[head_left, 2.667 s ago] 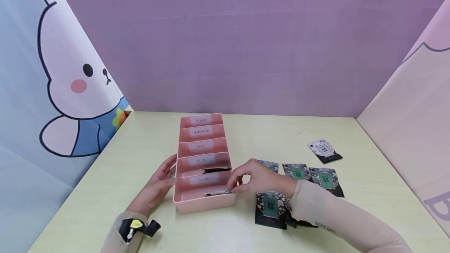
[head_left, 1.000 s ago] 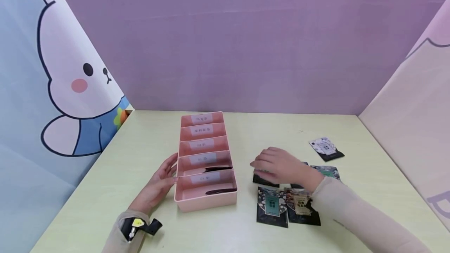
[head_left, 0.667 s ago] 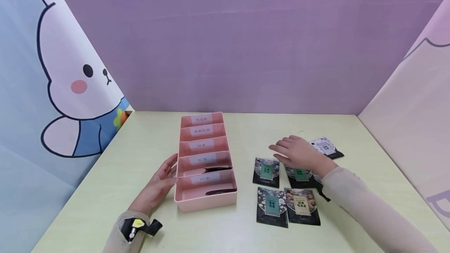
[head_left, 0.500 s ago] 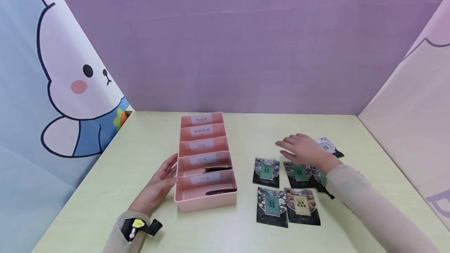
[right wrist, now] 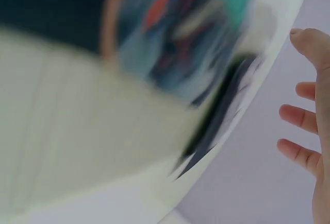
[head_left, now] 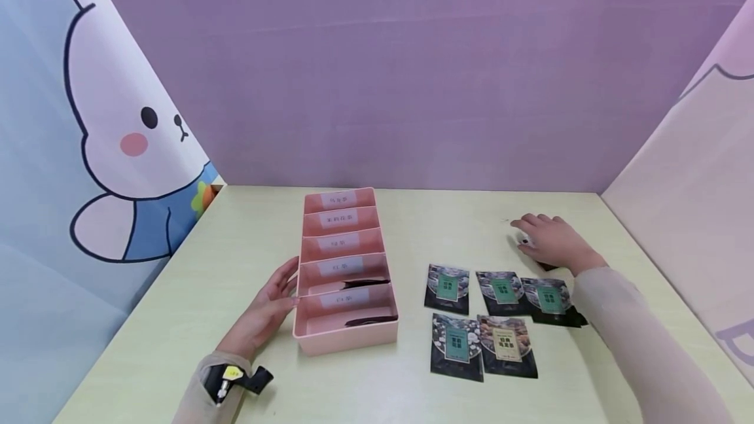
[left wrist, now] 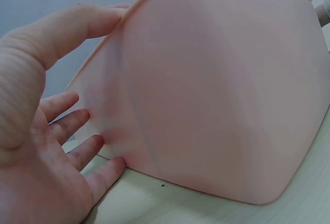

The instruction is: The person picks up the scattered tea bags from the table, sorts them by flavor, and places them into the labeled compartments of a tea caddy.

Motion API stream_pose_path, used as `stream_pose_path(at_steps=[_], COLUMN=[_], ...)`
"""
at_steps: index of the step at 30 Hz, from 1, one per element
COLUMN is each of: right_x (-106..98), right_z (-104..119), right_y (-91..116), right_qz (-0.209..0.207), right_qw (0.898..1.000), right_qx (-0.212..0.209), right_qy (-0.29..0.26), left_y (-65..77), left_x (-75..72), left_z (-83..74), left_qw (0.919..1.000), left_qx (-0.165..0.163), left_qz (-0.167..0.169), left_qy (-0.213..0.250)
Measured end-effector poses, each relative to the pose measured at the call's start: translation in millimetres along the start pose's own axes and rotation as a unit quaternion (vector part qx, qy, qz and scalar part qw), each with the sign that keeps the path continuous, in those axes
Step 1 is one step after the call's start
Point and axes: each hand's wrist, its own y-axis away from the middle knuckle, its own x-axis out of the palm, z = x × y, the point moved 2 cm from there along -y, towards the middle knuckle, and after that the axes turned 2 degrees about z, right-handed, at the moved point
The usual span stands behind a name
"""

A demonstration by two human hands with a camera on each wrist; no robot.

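A pink divided box (head_left: 347,340) stands left of centre in the head view, its labelled compartments running away from me. My left hand (head_left: 268,311) rests against its left side; in the left wrist view the thumb lies at the rim and the loosely spread fingers (left wrist: 105,175) touch the outer wall. Dark tea sachets sit in the two nearest compartments. At the far right, my right hand (head_left: 554,241) is over a white-and-black tea sachet (head_left: 546,267) and mostly covers it. In the right wrist view its fingers (right wrist: 299,118) are spread, with nothing between them.
Several other tea sachets lie flat on the table right of the box: three green-labelled ones, such as the nearest to the box (head_left: 446,288), behind a teal-labelled one (head_left: 457,347) and a cream-labelled one (head_left: 506,347). A purple backdrop (head_left: 412,84) rises behind the table.
The tea sachet my right hand held at the nearest compartment now lies inside it. That hand has since moved right, across the other sachets, to the white-and-black one. My left hand stays at the box.
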Motion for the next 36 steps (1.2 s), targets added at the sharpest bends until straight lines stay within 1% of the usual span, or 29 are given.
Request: stream_pose_path(at_steps=[2, 4, 9, 16, 21, 27, 29, 32, 36], right_x=[3, 5, 11, 15, 17, 15, 16, 18, 22], right_z=[-8, -13, -27, -35, -38, -40, -40, -41, -44], right_y=[3, 7, 10, 12, 15, 20, 21, 22, 22], right_qz=[0.007, 0.007, 0.023, 0.059, 0.075, 0.099, 0.112, 0.120, 0.110], right_qw=[1.000, 1.000, 0.998, 0.991, 0.983, 0.967, 0.963, 0.960, 0.958], right_qx=[0.020, 0.030, 0.060, 0.118, 0.163, 0.223, 0.234, 0.240, 0.245], right_qy=[-0.006, -0.005, 0.002, -0.015, -0.033, -0.066, -0.072, -0.081, -0.105], left_y=[-0.4, -0.3, 0.0, -0.3, 0.2, 0.1, 0.3, 0.5, 0.8], left_x=[0.2, 0.4, 1.3, 1.4, 1.2, 1.8, 2.1, 2.4, 2.3], left_z=[0.0, -0.2, -1.1, -1.2, -1.3, -1.4, -1.8, -2.3, -2.1], left_qw=[1.0000, 0.9999, 1.0000, 1.0000, 0.9999, 0.9999, 1.0000, 1.0000, 1.0000], left_qx=[-0.004, -0.008, 0.000, 0.005, 0.009, 0.009, 0.007, 0.007, 0.006], left_qz=[-0.004, -0.007, -0.001, 0.003, 0.006, 0.005, 0.002, 0.001, 0.000], left_qy=[0.002, 0.003, -0.001, 0.000, 0.002, 0.001, 0.000, -0.003, -0.001])
